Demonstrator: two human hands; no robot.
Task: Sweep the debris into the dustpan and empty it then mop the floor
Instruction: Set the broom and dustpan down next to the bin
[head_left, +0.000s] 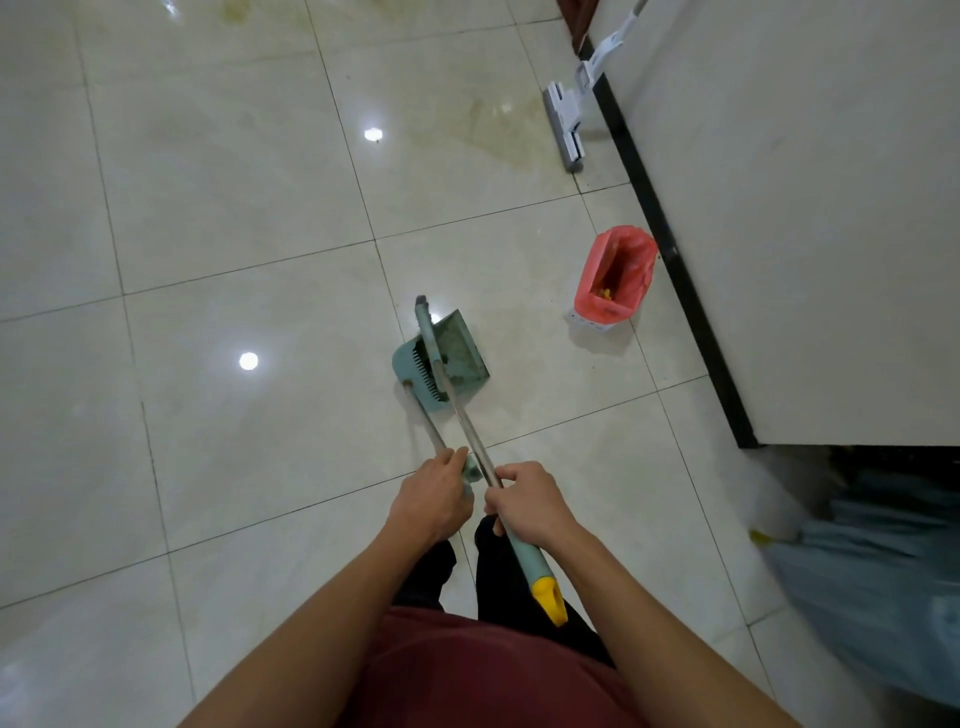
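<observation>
Light: dim, even, overhead | Glare: two round white spots on glossy pale tiled floor (218, 218), left of and beyond teal plastic dustpan (441, 358) | Shadows: soft, faint | Edges: wide-angle bending | Blur: smeared at far right of dustpan

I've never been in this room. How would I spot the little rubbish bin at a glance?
Find the pale wall on the right with its black skirting strip along the floor. The bin stands on the tiles right beside that strip, nearer the person than the white flat mop leaning further along the wall. Its red plastic liner sets it apart: the dustpan nearby is teal.
</observation>
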